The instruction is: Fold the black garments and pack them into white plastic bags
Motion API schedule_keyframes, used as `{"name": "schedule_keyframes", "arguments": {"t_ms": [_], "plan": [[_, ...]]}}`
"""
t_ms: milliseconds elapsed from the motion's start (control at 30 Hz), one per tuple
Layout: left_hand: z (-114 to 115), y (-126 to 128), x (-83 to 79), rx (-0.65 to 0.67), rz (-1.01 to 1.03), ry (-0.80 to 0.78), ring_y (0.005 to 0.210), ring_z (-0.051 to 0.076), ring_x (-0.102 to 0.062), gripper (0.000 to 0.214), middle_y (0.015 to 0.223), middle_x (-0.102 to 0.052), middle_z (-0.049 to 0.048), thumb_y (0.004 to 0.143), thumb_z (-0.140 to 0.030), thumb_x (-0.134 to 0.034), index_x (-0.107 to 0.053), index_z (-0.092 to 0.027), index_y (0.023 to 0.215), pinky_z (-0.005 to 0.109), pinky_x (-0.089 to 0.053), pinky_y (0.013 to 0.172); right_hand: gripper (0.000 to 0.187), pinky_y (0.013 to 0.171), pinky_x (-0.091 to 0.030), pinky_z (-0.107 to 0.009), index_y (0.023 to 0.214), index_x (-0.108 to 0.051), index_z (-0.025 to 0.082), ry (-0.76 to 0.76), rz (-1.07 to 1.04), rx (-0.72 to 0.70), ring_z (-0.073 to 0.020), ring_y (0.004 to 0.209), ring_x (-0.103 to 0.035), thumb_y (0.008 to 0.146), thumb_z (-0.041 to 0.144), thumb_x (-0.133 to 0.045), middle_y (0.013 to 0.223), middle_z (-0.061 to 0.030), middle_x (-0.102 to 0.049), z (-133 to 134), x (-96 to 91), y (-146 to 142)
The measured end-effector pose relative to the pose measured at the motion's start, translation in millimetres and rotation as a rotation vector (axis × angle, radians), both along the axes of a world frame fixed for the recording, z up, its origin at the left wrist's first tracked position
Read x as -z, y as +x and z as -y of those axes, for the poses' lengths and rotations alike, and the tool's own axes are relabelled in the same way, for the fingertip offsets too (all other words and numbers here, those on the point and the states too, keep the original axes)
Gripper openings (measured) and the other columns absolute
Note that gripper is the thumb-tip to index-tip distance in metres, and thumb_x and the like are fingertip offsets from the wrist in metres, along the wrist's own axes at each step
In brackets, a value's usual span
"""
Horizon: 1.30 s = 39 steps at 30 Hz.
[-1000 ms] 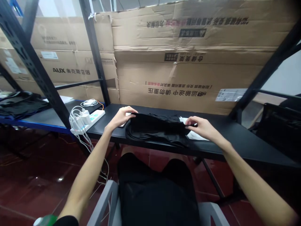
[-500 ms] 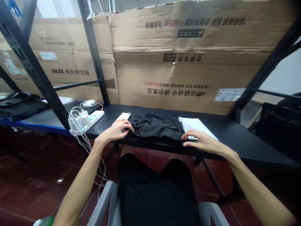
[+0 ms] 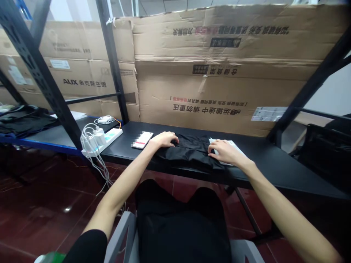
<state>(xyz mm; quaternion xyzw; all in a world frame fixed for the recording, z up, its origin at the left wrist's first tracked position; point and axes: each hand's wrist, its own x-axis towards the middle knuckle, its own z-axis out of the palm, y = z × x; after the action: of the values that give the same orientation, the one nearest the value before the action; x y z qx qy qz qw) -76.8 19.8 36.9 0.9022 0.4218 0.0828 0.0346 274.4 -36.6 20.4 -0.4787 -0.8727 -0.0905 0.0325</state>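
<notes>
Right now both hands lie flat on a black cloth garment (image 3: 190,153), which sits in a flattened, roughly folded shape on the black tabletop (image 3: 276,171), close to its front edge. The left hand (image 3: 163,139) rests on the garment's upper left part, its fingers relaxed and released, gripping nothing. The right hand (image 3: 223,152) sits on the garment's right side, its fingers spread and lightly curled, pinching no fabric that shows. A white paper sheet (image 3: 236,145) lies partly beneath the garment's right edge. Just left of the left hand is a smartphone (image 3: 142,140), and farther left a white power strip (image 3: 105,141) trails charger cables (image 3: 89,140).
</notes>
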Motion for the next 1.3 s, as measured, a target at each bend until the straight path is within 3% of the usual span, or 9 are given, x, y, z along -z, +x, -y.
{"name": "schedule_keyframes", "arguments": {"t_ms": [167,367,533,667,800,933,1100,1233,1300], "plan": [[2,-1,6.4,-0.035,0.08,0.05,0.113,0.022,-0.074,0.016,0.118,-0.078,0.001,0.094,-0.028,-0.076,-0.085,-0.035,0.106,0.026,-0.054,0.099,0.013,0.097,-0.049,-0.037,0.096,-0.074,0.026,0.034,0.004,0.009,-0.0279,0.104,-0.072,0.1,0.025,-0.062,0.105,-0.0071,-0.078,3,1.4,0],[4,-4,6.8,-0.031,0.096,0.093,0.114,0.022,-0.073,0.019,0.121,-0.078,0.0018,0.1,-0.031,-0.068,-0.084,-0.033,0.11,0.027,-0.054,0.1,0.017,0.096,-0.051,-0.038,0.114,-0.074,0.027,0.092,0.005,0.049,-0.0303,0.11,-0.071,0.1,0.034,-0.07,0.123,-0.0095,-0.077,0,-0.4,0],[3,-6,4.7,-0.095,0.18,0.038,0.112,0.022,-0.074,0.019,0.118,-0.082,0.0001,0.098,-0.034,-0.071,-0.085,-0.033,0.11,0.027,-0.056,0.095,0.014,0.095,-0.051,-0.038,0.101,-0.077,0.027,0.033,0.03,0.108,-0.0283,0.103,-0.073,0.102,0.028,-0.063,0.116,-0.0077,-0.08,-5,-1.9,-3],[1,-7,2.5,-0.125,0.246,-0.008,0.108,0.022,-0.077,0.019,0.114,-0.084,-0.0011,0.097,-0.035,-0.072,-0.086,-0.033,0.111,0.027,-0.057,0.091,0.018,0.087,-0.051,-0.035,0.103,-0.076,0.028,0.04,-0.057,0.159,-0.0274,0.1,-0.074,0.102,0.027,-0.059,0.111,-0.0064,-0.081,-7,-3.2,-1],[-12,-6,-3.1,-0.202,0.356,-0.044,0.111,0.023,-0.077,0.022,0.116,-0.085,-0.0012,0.099,-0.04,-0.07,-0.086,-0.033,0.112,0.028,-0.058,0.093,0.022,0.085,-0.051,-0.033,0.113,-0.074,0.027,0.079,-0.188,0.223,-0.0268,0.1,-0.073,0.1,0.03,-0.057,0.11,-0.0073,-0.081,-25,-7.6,3],[-36,8,-11.2,-0.359,0.399,0.039,0.116,0.025,-0.076,0.025,0.122,-0.084,0.0009,0.1,-0.039,-0.069,-0.085,-0.032,0.118,0.031,-0.057,0.101,0.03,0.082,-0.051,-0.033,0.122,-0.074,0.026,0.105,-0.349,0.311,-0.0256,0.098,-0.073,0.099,0.031,-0.054,0.11,-0.0069,-0.082,-58,-18.1,-1],[-55,34,-8.2,-0.471,0.358,0.068,0.119,0.026,-0.074,0.027,0.129,-0.081,0.0071,0.104,-0.031,-0.063,-0.082,-0.028,0.122,0.036,-0.057,0.104,0.032,0.095,-0.053,-0.036,0.125,-0.075,0.023,0.067,-0.331,0.477,-0.0286,0.116,-0.072,0.103,0.03,-0.053,0.128,-0.0113,-0.08,-93,-23.9,-15],[-43,48,4.8,-0.496,0.344,0.138,0.132,0.028,-0.068,0.035,0.145,-0.07,0.0152,0.106,-0.023,-0.056,-0.075,-0.022,0.136,0.042,-0.05,0.117,0.039,0.114,-0.046,-0.049,0.136,-0.071,0.018,0.126,-0.28,0.458,-0.0353,0.136,-0.063,0.108,0.038,-0.054,0.143,-0.0205,-0.072,-93,-12.1,-32],[-29,53,11.4,-0.443,0.32,0.174,0.14,0.029,-0.062,0.039,0.151,-0.066,0.0151,0.107,-0.023,-0.055,-0.071,-0.022,0.142,0.044,-0.045,0.123,0.047,0.118,-0.044,-0.051,0.146,-0.066,0.017,0.143,-0.297,0.4,-0.036,0.142,-0.059,0.112,0.043,-0.047,0.152,-0.0221,-0.066,-84,-0.9,-44]]}}
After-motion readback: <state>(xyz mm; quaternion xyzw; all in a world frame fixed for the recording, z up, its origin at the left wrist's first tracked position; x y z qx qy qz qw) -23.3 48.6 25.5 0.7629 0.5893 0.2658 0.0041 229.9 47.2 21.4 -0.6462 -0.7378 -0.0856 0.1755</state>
